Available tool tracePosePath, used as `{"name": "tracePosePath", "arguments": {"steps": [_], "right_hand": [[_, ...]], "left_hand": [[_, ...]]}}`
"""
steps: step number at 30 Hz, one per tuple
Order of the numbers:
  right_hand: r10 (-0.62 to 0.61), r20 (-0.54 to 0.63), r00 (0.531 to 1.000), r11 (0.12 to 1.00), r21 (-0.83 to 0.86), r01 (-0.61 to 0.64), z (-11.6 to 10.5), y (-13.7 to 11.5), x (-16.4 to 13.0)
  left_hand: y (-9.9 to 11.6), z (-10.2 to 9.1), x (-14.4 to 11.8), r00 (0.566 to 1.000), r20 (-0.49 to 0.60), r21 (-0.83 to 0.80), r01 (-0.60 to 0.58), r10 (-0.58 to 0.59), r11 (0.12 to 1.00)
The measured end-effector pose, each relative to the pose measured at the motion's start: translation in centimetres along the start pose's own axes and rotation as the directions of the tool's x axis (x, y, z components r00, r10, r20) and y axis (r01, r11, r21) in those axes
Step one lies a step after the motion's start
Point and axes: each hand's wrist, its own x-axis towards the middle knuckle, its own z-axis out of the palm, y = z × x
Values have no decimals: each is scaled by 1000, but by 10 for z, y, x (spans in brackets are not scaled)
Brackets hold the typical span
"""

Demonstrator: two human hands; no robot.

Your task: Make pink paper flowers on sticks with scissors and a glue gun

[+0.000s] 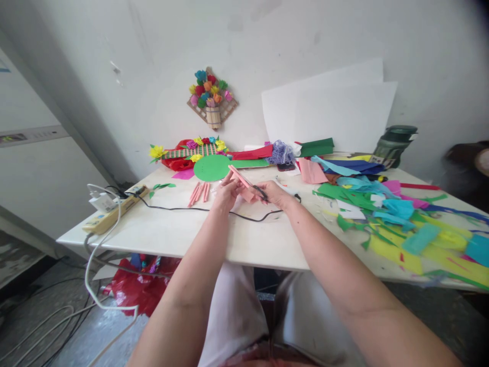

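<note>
A pink paper strip [241, 179] is held up over the middle of the white table [171, 234], pinched at its near end by the left hand [226, 192] and met by the right hand [275, 193], which grips a dark-tipped tool [261, 192] against it; the work looks like rolling or gluing the strip into a tube. Finished pink rolls [199, 193] lie just left, a green paper disc [212, 167] beyond, coloured paper scraps [397, 214] spread right. Next, a steady turn of the fingers seems needed.
</note>
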Motion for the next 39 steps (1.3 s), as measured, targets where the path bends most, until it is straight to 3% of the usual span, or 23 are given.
{"name": "tracePosePath", "arguments": {"steps": [10,15,26,39], "right_hand": [[-54,3,999,998,-26,54,-2,8,4],[-6,7,1000,1000,-11,6,-1,2,0],[51,1,999,999,-4,-51,0,-8,-5],[10,3,1000,1000,0,-10,-1,-4,-4]], "left_hand": [[1,-1,3,1000,-22,-9,4,-5,1000],[1,-2,4,997,-70,4,-9,9,1000],[-1,-1,3,999,-30,15,-12,12,1000],[-1,0,2,999,-25,24,-19,20,1000]]}}
